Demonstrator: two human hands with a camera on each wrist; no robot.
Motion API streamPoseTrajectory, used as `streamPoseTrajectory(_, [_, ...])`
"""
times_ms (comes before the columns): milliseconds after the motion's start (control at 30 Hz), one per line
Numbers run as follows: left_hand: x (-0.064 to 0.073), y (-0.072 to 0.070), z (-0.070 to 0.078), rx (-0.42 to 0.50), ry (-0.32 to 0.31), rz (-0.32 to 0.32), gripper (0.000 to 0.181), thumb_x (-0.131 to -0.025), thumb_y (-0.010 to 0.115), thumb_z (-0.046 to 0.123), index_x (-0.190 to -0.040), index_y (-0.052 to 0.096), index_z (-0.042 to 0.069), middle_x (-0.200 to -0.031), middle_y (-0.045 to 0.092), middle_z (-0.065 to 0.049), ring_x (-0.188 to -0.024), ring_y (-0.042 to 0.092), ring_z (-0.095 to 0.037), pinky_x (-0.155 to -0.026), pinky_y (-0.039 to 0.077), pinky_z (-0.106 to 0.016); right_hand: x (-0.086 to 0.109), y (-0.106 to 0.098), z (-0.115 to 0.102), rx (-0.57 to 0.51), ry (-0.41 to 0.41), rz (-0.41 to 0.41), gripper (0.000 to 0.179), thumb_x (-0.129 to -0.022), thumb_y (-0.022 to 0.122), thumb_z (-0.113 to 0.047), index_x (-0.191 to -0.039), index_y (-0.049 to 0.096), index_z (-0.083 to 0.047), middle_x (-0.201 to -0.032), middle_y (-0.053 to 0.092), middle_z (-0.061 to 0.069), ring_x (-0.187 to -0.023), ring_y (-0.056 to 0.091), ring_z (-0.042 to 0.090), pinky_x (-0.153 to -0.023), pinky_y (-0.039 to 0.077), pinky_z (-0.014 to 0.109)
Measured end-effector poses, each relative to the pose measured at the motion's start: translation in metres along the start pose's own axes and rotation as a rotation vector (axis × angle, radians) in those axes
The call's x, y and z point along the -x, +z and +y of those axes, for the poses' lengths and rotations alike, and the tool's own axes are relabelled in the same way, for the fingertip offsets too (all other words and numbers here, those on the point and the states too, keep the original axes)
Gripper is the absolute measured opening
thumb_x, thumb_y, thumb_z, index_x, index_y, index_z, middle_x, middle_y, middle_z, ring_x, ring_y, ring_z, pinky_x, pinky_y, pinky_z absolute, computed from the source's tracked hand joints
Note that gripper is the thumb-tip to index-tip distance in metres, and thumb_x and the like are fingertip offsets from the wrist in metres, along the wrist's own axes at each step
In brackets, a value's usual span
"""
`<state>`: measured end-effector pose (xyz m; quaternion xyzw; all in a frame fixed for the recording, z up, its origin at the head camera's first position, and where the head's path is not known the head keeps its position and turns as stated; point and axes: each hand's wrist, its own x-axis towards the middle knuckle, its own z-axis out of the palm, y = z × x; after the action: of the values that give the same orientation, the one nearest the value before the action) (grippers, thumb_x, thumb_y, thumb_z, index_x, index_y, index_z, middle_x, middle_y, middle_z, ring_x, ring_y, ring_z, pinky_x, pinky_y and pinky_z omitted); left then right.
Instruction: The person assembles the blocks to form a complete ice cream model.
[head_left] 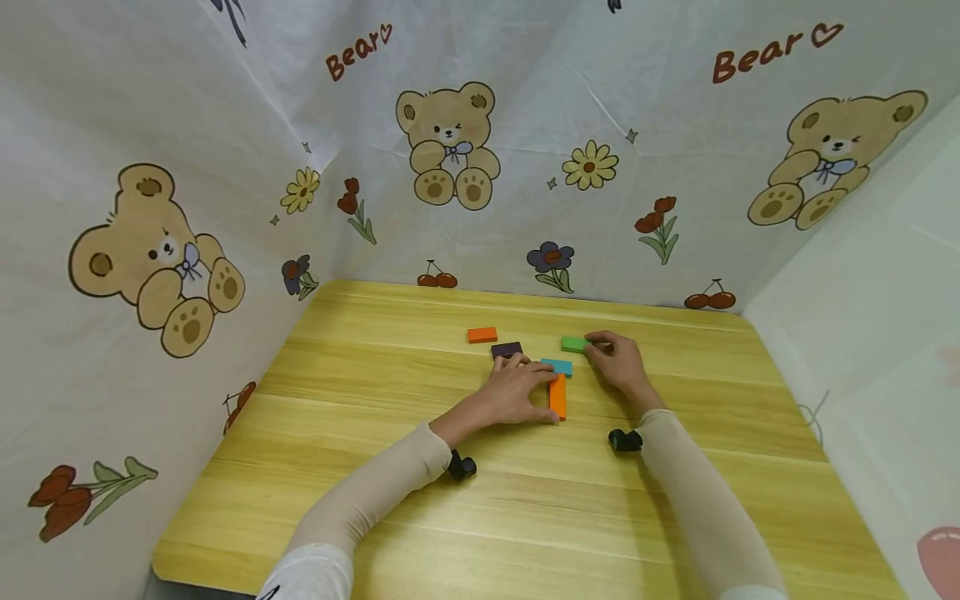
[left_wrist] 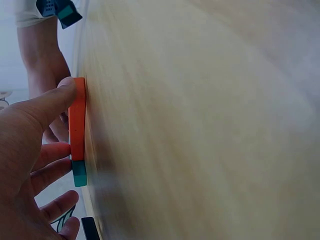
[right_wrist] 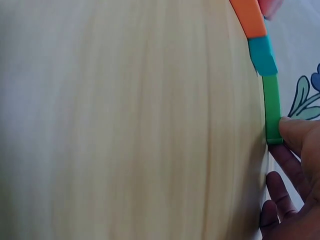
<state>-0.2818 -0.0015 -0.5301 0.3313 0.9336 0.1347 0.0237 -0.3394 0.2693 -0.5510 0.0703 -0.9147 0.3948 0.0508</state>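
Note:
On the wooden table, my left hand [head_left: 512, 395] holds an orange block [head_left: 557, 398] lengthwise, thumb at its near end and a finger by its far end. The far end of that block meets a teal block [head_left: 561, 368] lying crosswise. My right hand [head_left: 619, 362] pinches a green block [head_left: 573, 344] by its right end. In the right wrist view, thumb and finger grip the end of the green block [right_wrist: 271, 110]. A dark purple block [head_left: 507, 349] lies just beyond the left fingers, partly hidden by them.
A red-orange block [head_left: 482, 335] lies at the back, left of the purple one. Behind the table [head_left: 510, 517] hangs a white cloth [head_left: 517, 50] printed with bears. A black wrist device [head_left: 626, 440] sits on the right sleeve, another [head_left: 462, 466] on the left.

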Motion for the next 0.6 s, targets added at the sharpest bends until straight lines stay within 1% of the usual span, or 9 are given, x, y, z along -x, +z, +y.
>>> streamPoseTrajectory(200, [-0.001,0.002,-0.002,-0.003,-0.002,0.011,0.082,-0.09,0.067,0.08,-0.158,0.055,0.037,-0.168,0.048,0.014,-0.143,0.044,-0.022,-0.102,0.031,-0.045,-0.004,0.01,-0.01,-0.011,-0.015,-0.002,0.035,-0.111,0.062,-0.022,-0.141,0.069,-0.005,-0.141,0.07,0.024,-0.123,0.066,0.044,-0.108,0.051,0.06])
streamPoseTrajectory(367, [-0.001,0.003,-0.001,0.008,0.008,0.012,0.082,-0.09,0.067,0.079,-0.158,0.056,0.035,-0.169,0.048,0.013,-0.141,0.045,-0.021,-0.102,0.031,-0.045,-0.004,0.018,-0.016,0.009,-0.037,-0.007,0.035,-0.11,0.063,-0.022,-0.14,0.07,-0.005,-0.14,0.071,0.024,-0.119,0.069,0.044,-0.107,0.052,0.06])
streamPoseTrajectory(600, [0.0,0.002,-0.001,-0.001,0.004,0.014,0.082,-0.091,0.066,0.08,-0.157,0.056,0.035,-0.168,0.048,0.013,-0.141,0.046,-0.021,-0.102,0.031,-0.044,-0.004,0.021,-0.023,0.005,-0.04,-0.019,0.034,-0.109,0.065,-0.023,-0.139,0.071,-0.008,-0.14,0.071,0.023,-0.119,0.067,0.044,-0.107,0.05,0.061])
